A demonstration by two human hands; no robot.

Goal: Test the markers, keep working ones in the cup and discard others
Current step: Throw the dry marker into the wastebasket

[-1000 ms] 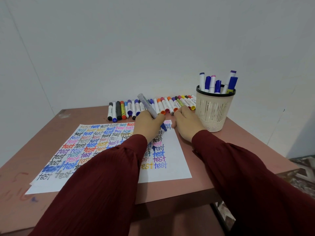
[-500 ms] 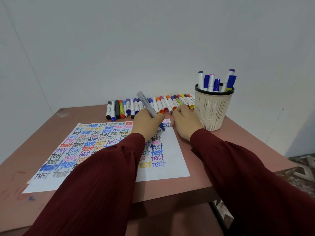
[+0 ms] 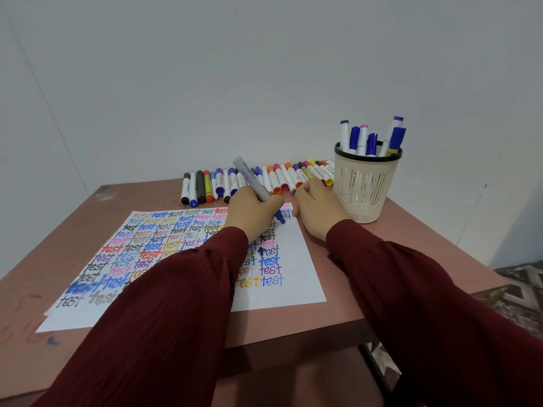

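The grey-barrelled marker [image 3: 252, 183] lies slanted across the left hand [image 3: 252, 214]. Its blunt tail rises toward 11 o'clock and its blue tip points toward 5 o'clock, on or just over the sheet of paper [image 3: 297, 259]; contact cannot be judged. The middle of the barrel is hidden inside the grasp. The left fingers [image 3: 271, 204] are curled round it, so only the tail end and the short blue tip show on either side of them. The print on the barrel is too small to read.

At 3 o'clock of the tip, just beside it, the right hand [image 3: 318, 211] rests at the paper's far right corner. Its fingers are tucked under the palm, and whether they hold anything cannot be told.

The paper is covered in rows of the word "test" in many colours. Both dark red sleeves [image 3: 164, 318] hide a wide band of those words, and the sleeves themselves run off the bottom edge.

At 12 o'clock of the hands, a row of capped markers [image 3: 226, 183] lies side by side along the far edge of the tabletop [image 3: 88, 230]. The hands and the tilted barrel cover parts of that row.

At 2 o'clock of the right hand stands the cream mesh cup [image 3: 364, 186] with a black rim, close to it. Six capped markers [image 3: 370, 142] stand upright inside, and their lower halves are blurred behind the mesh.
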